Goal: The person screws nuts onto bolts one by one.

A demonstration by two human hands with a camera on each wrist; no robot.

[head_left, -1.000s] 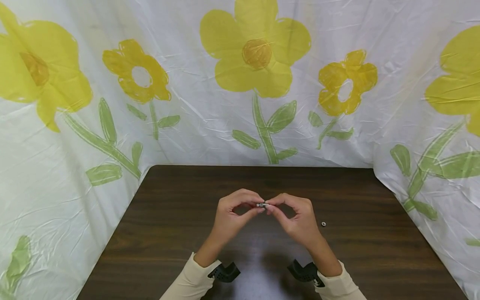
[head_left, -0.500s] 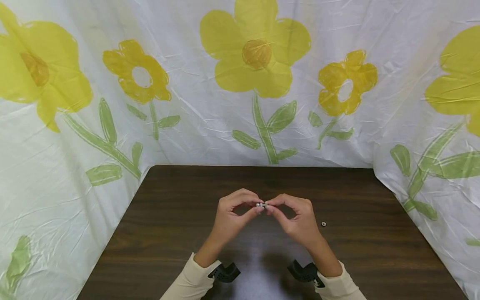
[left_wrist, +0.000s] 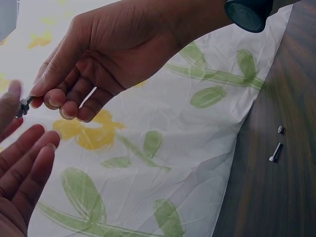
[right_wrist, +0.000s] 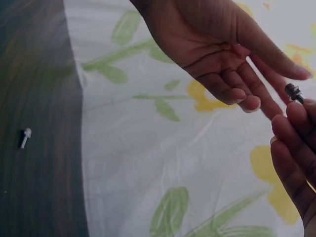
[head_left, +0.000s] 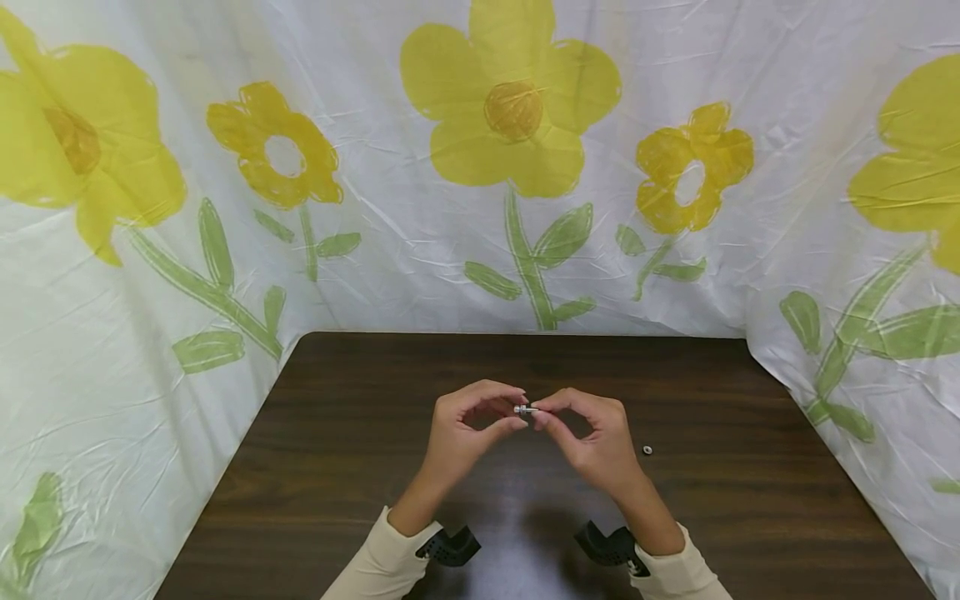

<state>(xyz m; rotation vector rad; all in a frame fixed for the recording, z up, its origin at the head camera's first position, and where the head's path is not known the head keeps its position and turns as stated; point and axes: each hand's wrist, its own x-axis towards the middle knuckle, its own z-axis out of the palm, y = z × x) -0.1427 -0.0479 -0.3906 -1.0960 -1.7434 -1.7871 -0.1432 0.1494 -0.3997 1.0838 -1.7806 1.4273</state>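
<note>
My right hand [head_left: 588,429] pinches the shank of a small metal bolt [head_left: 525,409] between thumb and index finger. Toward the left points the bolt's wider end, which has a nut or washer-like ring close to its head [right_wrist: 292,91]; the ring's exact kind is unclear. Around that end, thumb and fingers of my left hand [head_left: 468,421] are curved but parted, apart from the metal. In the left wrist view, the pinching right hand [left_wrist: 113,54] is at the top and my left hand [left_wrist: 24,182] is at the lower left, its thumb blurred.
On the dark wooden table [head_left: 337,467], a small nut [head_left: 647,450] lies right of my right wrist. A loose bolt [left_wrist: 275,152] appears near it in the left wrist view. Another bolt [right_wrist: 25,138] lies on the table in the right wrist view. A flowered white cloth [head_left: 420,267] surrounds the table.
The left thumb and fingertips, which were on the bolt's wider end, have spread off it. My right hand keeps its pinch in nearly the same place.
</note>
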